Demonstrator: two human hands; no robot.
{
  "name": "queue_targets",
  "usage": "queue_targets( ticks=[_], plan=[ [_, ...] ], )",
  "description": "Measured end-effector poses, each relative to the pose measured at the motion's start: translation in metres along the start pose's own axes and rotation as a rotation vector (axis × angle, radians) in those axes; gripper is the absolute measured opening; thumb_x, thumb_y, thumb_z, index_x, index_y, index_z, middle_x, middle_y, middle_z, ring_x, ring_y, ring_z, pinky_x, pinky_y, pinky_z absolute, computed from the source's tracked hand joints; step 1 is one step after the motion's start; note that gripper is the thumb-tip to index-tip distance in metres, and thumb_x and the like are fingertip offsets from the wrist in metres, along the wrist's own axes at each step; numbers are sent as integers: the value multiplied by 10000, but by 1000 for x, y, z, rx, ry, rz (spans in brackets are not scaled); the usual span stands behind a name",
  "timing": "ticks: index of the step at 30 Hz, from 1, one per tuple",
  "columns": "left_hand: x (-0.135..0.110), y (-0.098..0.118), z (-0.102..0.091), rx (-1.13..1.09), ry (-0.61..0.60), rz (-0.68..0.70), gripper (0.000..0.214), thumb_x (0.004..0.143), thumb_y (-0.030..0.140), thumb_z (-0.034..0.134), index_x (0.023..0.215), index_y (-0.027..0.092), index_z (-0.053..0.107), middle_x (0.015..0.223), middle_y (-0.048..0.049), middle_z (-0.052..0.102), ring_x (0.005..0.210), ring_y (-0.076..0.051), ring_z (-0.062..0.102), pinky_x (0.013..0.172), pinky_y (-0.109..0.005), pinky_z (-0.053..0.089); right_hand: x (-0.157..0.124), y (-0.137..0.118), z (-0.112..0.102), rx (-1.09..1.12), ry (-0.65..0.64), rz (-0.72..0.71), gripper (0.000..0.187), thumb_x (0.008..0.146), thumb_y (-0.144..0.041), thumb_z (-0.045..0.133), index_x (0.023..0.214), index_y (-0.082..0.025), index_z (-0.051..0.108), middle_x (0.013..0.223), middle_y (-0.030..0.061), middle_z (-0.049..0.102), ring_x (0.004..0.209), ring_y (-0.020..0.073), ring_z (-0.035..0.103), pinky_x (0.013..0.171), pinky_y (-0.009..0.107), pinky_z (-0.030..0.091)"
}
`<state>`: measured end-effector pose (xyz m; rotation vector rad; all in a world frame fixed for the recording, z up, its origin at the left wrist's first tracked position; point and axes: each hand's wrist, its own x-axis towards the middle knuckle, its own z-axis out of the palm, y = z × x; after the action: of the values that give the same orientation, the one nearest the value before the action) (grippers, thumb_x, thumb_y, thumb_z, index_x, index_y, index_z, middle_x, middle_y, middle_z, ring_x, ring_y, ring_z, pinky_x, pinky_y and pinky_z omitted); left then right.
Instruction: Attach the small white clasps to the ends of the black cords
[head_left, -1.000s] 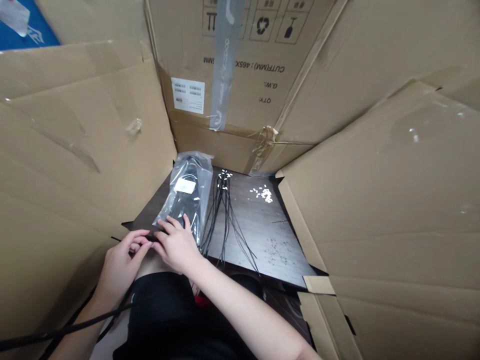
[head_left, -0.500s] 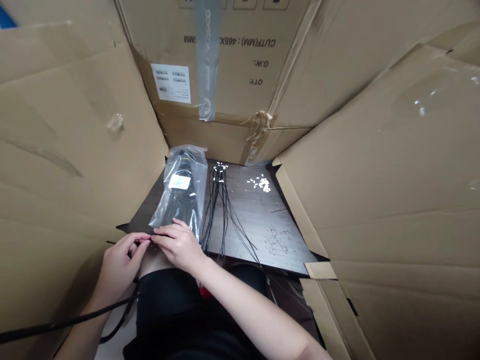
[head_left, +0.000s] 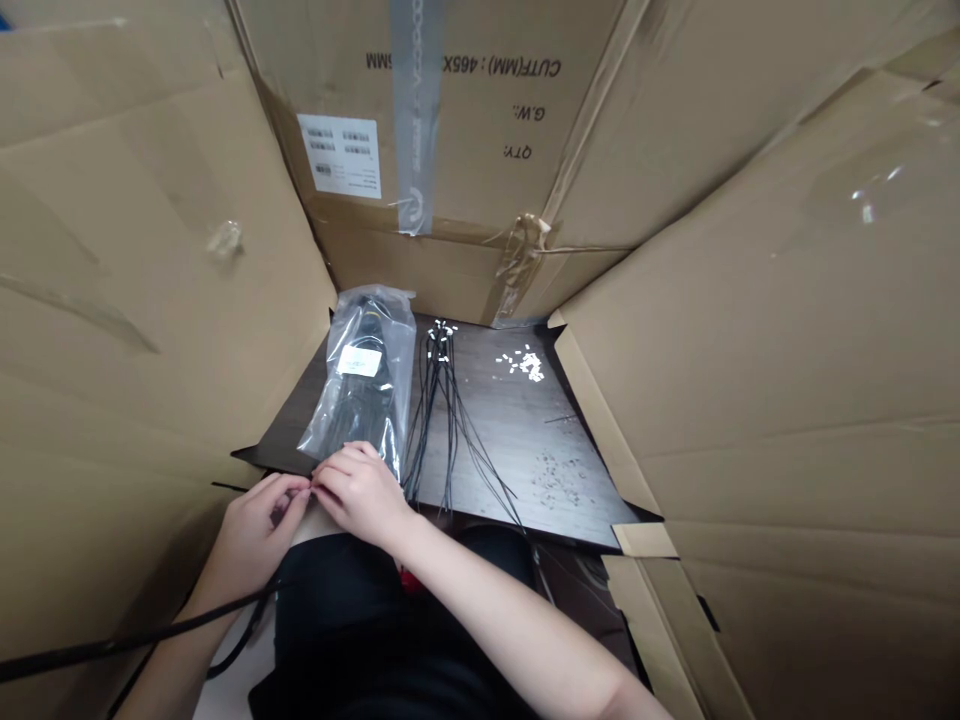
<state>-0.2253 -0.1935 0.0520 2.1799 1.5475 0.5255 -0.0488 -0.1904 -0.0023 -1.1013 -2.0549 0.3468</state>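
The left hand (head_left: pixel 251 530) and right hand (head_left: pixel 361 492) are curled and narrow, their fingertips (head_left: pixel 328 478) meeting at the near edge of a dark wood-grain board (head_left: pixel 491 400). The fingers hide whatever lies between them, so I cannot tell if they pinch anything. A black cable (head_left: pixel 127 635) runs from under the left wrist off the lower left.

The right hand lies against the lower end of a transparent plastic bag (head_left: pixel 390 350) packed with black cable. Its white label (head_left: pixel 359 361) is unreadable. Right of the bag fan thin black wires (head_left: pixel 442 420) with white tips, then white bits (head_left: pixel 523 364) and dark specks (head_left: pixel 556 478).

Beyond the bag, a cardboard flap (head_left: pixel 457 100) reads upside down "CUT(MM) : 465X", cut off by grey tape (head_left: pixel 416 110), then "G.W." and "QTY".
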Motion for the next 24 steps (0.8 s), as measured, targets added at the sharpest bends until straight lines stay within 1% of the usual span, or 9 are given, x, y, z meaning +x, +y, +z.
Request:
queue_targets(
  ticks=[4,7,8,10,11,13,16,20,24],
  plan=[
    [-6,-2,0,-7,50,-7,274,893,423,567,830,196,706,761,1,690,635,-108,615,532,-186,439,0,4,0,61,-2,37,206,962,-320,572,1031,-185,711,1064,35,759,988,169,625,912,340,398],
    [-9,-6,2,-21,87,23,252,907,412,580,846,197,695,766,4,677,645,-107,613,544,-186,456,1,5,1,96,-17,40,228,971,-332,559,980,-197,742,1049,30,773,982,175,631,911,352,399],
    [-10,-8,4,-25,104,49,243,908,409,587,872,194,695,799,-3,681,673,-112,625,583,-189,482,2,4,0,121,-5,51,239,976,-327,549,956,-191,745,1025,33,777,960,172,637,911,350,404],
    [-9,-13,11,0,165,127,262,897,420,618,980,184,695,938,-36,693,804,-144,666,738,-224,539,3,1,-2,202,58,102,256,980,-314,536,911,-173,739,959,44,777,900,159,650,892,331,426],
    [-8,-15,14,47,219,168,315,885,438,636,1057,179,687,1038,-61,686,910,-175,673,827,-261,543,3,-1,-4,255,108,146,265,977,-309,534,875,-165,731,907,49,770,859,152,653,867,317,441],
    [-4,-18,22,140,276,226,429,880,468,644,1195,177,649,1207,-100,645,1093,-234,643,963,-331,513,4,-5,-9,376,212,254,277,959,-307,547,794,-158,711,794,49,736,773,142,644,792,286,465],
    [4,-20,29,199,279,284,446,889,468,645,1250,208,619,1247,-93,628,1135,-247,622,1000,-364,484,6,-7,-18,548,298,414,256,900,-296,605,696,-164,688,705,36,695,699,136,626,708,257,473],
    [12,-20,31,232,253,367,405,876,461,667,1209,233,628,1212,-70,646,1093,-242,628,969,-368,476,7,1,-25,775,216,533,241,852,-319,644,677,-165,703,678,26,712,671,136,647,705,253,487],
    [12,-21,34,250,301,385,439,868,437,685,1250,231,613,1252,-86,634,1112,-250,619,978,-371,465,8,7,-27,928,157,565,284,858,-358,621,663,-157,667,650,30,698,641,138,644,669,250,491]
  ],
)
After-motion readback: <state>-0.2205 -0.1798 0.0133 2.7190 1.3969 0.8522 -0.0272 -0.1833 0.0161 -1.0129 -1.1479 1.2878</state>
